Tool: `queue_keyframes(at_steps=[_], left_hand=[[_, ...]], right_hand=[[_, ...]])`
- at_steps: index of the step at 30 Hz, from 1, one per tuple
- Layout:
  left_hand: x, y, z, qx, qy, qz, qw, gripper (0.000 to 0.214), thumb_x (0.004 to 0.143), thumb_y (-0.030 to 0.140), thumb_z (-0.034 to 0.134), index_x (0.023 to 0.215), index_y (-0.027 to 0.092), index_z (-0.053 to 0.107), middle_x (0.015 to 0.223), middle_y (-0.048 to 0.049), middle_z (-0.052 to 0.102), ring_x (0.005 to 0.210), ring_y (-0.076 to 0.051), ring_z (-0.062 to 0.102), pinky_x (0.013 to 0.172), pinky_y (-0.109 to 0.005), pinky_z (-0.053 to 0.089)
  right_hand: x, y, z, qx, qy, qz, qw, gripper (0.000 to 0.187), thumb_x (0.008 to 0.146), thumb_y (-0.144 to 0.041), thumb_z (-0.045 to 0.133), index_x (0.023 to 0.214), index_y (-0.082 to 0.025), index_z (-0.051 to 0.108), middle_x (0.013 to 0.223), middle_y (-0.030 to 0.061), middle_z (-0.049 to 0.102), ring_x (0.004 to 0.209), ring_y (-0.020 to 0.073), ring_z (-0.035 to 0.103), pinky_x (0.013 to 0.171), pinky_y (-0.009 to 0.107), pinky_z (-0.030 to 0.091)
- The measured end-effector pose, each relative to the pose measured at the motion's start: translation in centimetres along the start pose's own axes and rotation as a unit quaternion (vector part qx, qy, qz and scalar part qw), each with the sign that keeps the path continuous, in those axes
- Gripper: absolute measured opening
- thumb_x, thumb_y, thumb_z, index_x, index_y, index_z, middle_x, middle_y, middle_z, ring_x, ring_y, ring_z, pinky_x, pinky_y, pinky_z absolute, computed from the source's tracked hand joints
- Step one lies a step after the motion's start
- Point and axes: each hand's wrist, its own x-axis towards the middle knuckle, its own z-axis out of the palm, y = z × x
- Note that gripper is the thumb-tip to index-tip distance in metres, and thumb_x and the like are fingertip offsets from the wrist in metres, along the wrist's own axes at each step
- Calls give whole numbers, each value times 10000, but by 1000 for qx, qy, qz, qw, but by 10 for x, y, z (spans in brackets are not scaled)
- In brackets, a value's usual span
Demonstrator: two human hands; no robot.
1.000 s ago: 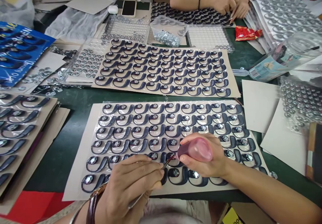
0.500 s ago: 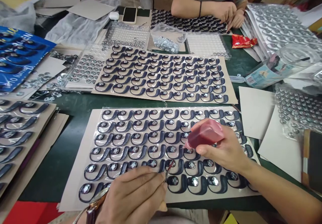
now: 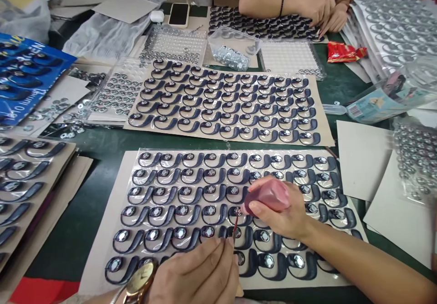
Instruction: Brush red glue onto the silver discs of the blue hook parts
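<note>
My right hand [image 3: 287,215] is closed around a soft pinkish-red squeeze bottle [image 3: 269,195], tilted with its nozzle low over a sheet [image 3: 102,249] of dark curved pieces with silvery round centres. In my left hand [image 3: 198,270], a thin tool [image 3: 236,225] with a dark red tip is pinched; a wooden-looking end shows below the fingers. That tip is close to the bottle's nozzle, over one round centre [image 3: 238,211]; whether they touch I cannot tell. A gold watch [image 3: 139,277] is on my left wrist. My hands cover several pieces of the sheet.
Beyond lies a second sheet of similar pieces [image 3: 218,135], with a clear tub of small metal parts [image 3: 232,58] behind it. More stacked sheets [image 3: 34,195] are at left. On the right are a clear plastic jar [image 3: 382,97] and cardboard [image 3: 363,158]. A co-worker's hands [image 3: 329,15] work opposite.
My right hand has brought the bottle left and down, its nozzle now beside the tool tip. My left hand has shifted slightly right, and the tool tip has moved up to another round centre.
</note>
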Motion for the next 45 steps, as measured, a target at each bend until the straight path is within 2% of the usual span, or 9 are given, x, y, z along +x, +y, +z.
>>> queue_keyframes(at_steps=[5,16,24,34,39,42,45], left_hand=[[2,-2,1,0,7,4,1000,263,906,61,369,897,86,630,910,-68,699,882,-129,663,964,-253,462],[1,1,1,-16,20,-16,1000,206,871,66,449,875,86,654,922,-81,699,893,-177,665,808,-265,562],[2,0,0,-32,15,-22,999,278,900,82,386,886,84,664,959,-89,690,909,-183,660,803,-268,566],[2,-2,-2,-38,21,-18,999,260,885,66,404,874,79,664,932,-92,696,884,-181,668,784,-265,572],[-2,0,0,-45,18,-22,999,235,887,93,428,900,81,662,964,-95,688,917,-187,658,809,-274,567],[-5,0,2,-42,16,-22,999,193,872,105,472,902,86,661,965,-92,688,934,-190,652,823,-279,563],[-4,-1,1,-35,22,-20,999,218,891,122,445,902,91,660,967,-88,689,942,-185,648,832,-283,558]], right_hand=[[3,-3,0,-28,11,-32,999,149,743,-277,649,847,-192,584,631,-23,631,466,101,592,434,210,506],[1,0,3,-25,12,-24,999,154,775,-299,622,862,-180,578,550,-42,608,404,88,557,375,200,466],[-1,-2,2,-31,6,-1,999,145,777,-270,620,868,-170,568,584,-17,663,439,112,600,440,230,528],[-3,1,-2,-50,28,-20,998,147,768,-226,626,889,-157,579,589,-6,666,448,115,601,415,229,517],[-2,2,-1,-66,27,-9,997,116,756,-235,642,823,-154,592,602,2,663,463,112,606,445,232,527],[-1,2,0,-45,15,-7,999,142,760,-237,638,858,-150,582,584,-7,660,462,108,606,459,225,534],[1,0,1,-35,8,-16,999,135,772,-249,623,863,-166,568,586,-19,658,448,103,597,456,220,532]])
